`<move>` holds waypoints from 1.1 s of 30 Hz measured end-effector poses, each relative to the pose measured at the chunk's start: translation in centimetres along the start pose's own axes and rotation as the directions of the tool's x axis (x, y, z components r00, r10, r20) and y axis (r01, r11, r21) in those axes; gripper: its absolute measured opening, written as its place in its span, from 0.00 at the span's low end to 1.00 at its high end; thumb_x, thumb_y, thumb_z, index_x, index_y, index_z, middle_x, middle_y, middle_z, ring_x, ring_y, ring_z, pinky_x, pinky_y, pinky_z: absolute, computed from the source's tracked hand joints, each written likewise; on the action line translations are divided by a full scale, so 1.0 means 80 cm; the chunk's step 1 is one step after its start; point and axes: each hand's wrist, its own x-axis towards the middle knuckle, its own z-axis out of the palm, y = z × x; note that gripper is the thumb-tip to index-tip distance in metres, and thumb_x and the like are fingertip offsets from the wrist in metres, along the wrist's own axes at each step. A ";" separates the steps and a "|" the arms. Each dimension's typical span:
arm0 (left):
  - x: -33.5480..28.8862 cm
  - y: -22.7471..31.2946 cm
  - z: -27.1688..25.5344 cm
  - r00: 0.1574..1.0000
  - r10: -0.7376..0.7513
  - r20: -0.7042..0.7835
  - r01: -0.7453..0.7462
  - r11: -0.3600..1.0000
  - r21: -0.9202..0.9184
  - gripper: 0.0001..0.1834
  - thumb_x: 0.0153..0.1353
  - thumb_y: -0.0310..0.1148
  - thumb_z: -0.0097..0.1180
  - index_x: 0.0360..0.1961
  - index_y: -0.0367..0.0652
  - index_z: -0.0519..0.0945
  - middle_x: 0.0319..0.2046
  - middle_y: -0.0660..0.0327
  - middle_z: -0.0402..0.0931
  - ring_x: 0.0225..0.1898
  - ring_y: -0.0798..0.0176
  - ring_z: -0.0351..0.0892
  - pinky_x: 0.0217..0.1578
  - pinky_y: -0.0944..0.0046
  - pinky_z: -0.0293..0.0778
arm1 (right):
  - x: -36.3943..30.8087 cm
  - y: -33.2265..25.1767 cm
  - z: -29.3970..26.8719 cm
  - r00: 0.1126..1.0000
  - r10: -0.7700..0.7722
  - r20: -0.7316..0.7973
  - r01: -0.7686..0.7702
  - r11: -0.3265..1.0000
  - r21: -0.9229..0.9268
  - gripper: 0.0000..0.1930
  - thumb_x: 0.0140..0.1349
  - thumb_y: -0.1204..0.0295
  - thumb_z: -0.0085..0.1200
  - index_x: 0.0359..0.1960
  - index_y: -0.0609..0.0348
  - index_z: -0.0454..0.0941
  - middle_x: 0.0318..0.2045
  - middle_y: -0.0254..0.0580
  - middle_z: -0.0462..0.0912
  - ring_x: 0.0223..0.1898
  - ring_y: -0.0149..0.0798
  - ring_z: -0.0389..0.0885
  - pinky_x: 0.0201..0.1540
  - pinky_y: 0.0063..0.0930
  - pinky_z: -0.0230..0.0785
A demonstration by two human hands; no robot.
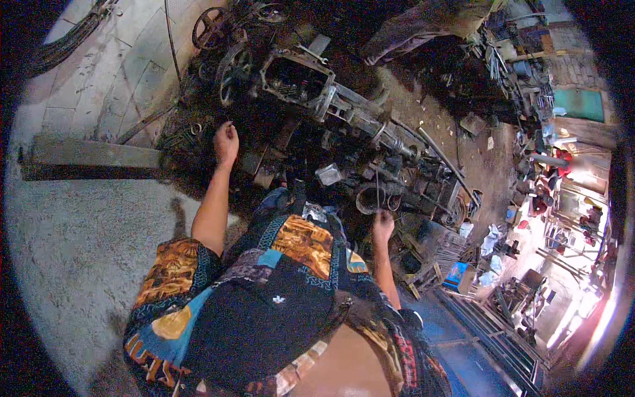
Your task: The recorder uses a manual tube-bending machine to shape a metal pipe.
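Observation:
My right hand (383, 227) is closed round the lower end of a thin metal rod (378, 188), which points up toward the machinery. Beside that rod lies a round metal ring or can-like part (364, 198). Off to the left, my left hand (226, 142) is closed with its fingertips pinched, over a dark heap of scrap; what they hold, if anything, is too small to make out. Beyond both hands stretches a greasy machine assembly: an open rectangular gearbox housing (325, 99) joined to a long shaft section (390, 140).
An open-end spanner (313, 55) rests by the housing. Spoked wheels (210, 28) lie at the far left, near a tiled wall (102, 73). A pale metal box (328, 175) sits between my hands. Another person's trousered leg (423, 30) is at the top. A blue box (456, 276) stands at right.

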 end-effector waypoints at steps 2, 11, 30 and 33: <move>0.040 0.021 -0.001 0.999 0.007 -0.045 -0.009 0.999 -0.036 0.13 0.60 0.31 0.54 0.44 0.35 0.76 0.32 0.52 0.77 0.30 0.58 0.78 0.32 0.61 0.74 | 0.023 -0.059 0.009 0.988 -0.156 -0.004 0.155 0.981 0.113 0.13 0.61 0.68 0.53 0.40 0.66 0.78 0.31 0.44 0.83 0.33 0.35 0.79 0.38 0.30 0.70; 0.217 0.070 0.020 0.942 0.282 -0.184 -0.263 0.957 0.121 0.24 0.60 0.40 0.53 0.52 0.35 0.70 0.48 0.43 0.71 0.51 0.42 0.68 0.52 0.49 0.65 | 0.131 -0.277 0.070 0.879 -0.265 0.396 0.194 0.958 0.210 0.18 0.62 0.63 0.52 0.47 0.65 0.76 0.37 0.53 0.81 0.39 0.43 0.80 0.44 0.33 0.70; 0.275 0.076 0.055 0.994 0.055 0.097 -0.063 0.995 0.078 0.32 0.61 0.57 0.46 0.50 0.37 0.75 0.43 0.41 0.76 0.45 0.39 0.75 0.46 0.48 0.71 | 0.169 -0.395 0.243 0.729 0.076 0.681 -0.587 0.582 0.563 0.07 0.63 0.70 0.41 0.40 0.54 0.69 0.22 0.34 0.68 0.20 0.34 0.66 0.19 0.27 0.59; 0.279 0.076 0.052 0.990 0.040 0.134 -0.061 0.986 0.155 0.33 0.61 0.58 0.46 0.50 0.36 0.75 0.43 0.40 0.76 0.45 0.39 0.75 0.46 0.47 0.71 | 0.182 -0.391 0.272 0.813 -0.184 0.552 -0.112 0.881 0.459 0.06 0.62 0.70 0.40 0.37 0.55 0.68 0.21 0.33 0.66 0.18 0.33 0.63 0.18 0.27 0.57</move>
